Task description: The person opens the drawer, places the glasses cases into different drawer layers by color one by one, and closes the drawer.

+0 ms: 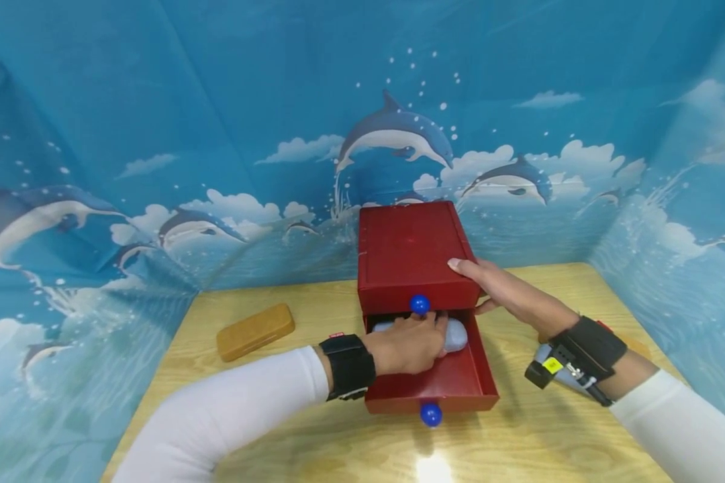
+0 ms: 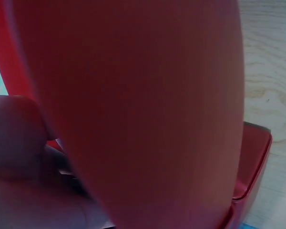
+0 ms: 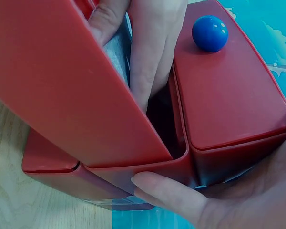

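Observation:
A red drawer cabinet (image 1: 411, 248) with blue knobs stands on the table, its middle drawer (image 1: 429, 389) pulled out. Into that drawer reaches my left hand (image 1: 407, 342), fingers and thumb on either side of a light grey-blue oblong case (image 1: 456, 335). The right wrist view shows the grey-blue case (image 3: 118, 55) between thumb and fingers. My right hand (image 1: 501, 288) rests against the cabinet's right side, its thumb on the top edge and a finger (image 3: 167, 191) touching the side near the open drawer. In the left wrist view the drawer front (image 2: 143, 105) hides most of the work.
A tan oblong case (image 1: 256, 331) lies on the wooden table (image 1: 314, 436) left of the cabinet. Another grey-blue object (image 1: 558, 372) lies partly hidden under my right wrist. A dolphin-print cloth (image 1: 266, 100) hangs behind and at both sides.

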The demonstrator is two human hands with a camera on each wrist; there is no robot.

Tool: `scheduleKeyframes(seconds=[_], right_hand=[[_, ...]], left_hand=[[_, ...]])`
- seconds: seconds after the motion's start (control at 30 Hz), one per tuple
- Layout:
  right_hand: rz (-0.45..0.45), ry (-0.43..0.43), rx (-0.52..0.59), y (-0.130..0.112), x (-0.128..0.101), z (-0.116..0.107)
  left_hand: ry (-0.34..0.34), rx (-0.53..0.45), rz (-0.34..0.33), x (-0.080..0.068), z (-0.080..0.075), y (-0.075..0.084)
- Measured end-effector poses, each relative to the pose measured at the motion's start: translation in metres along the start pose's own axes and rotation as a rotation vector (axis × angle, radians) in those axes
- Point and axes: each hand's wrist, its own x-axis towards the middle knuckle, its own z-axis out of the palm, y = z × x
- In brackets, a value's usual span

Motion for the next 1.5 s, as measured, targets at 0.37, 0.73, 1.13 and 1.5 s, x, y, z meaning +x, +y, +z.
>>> scheduleKeyframes(seconds=[0.37,0.73,1.13,1.5], right_hand=[[-0.001,0.003,0.007,0.001,-0.001,0.0],[0.001,0.004,0.01,0.0,0.0,0.001],[-0.015,-0.007,0.013,-0.001,0.0,-0.001],[-0.01,-0.005,0.011,0.0,0.0,0.0]], left_hand=[[0.017,0.129,-0.1,0.011,0.009,0.006],[0.028,0.114,-0.112,0.009,0.006,0.007],[-0.045,0.068,-0.05,-0.01,-0.009,0.012],[-0.072,-0.032,0.11,-0.042,-0.027,0.013]])
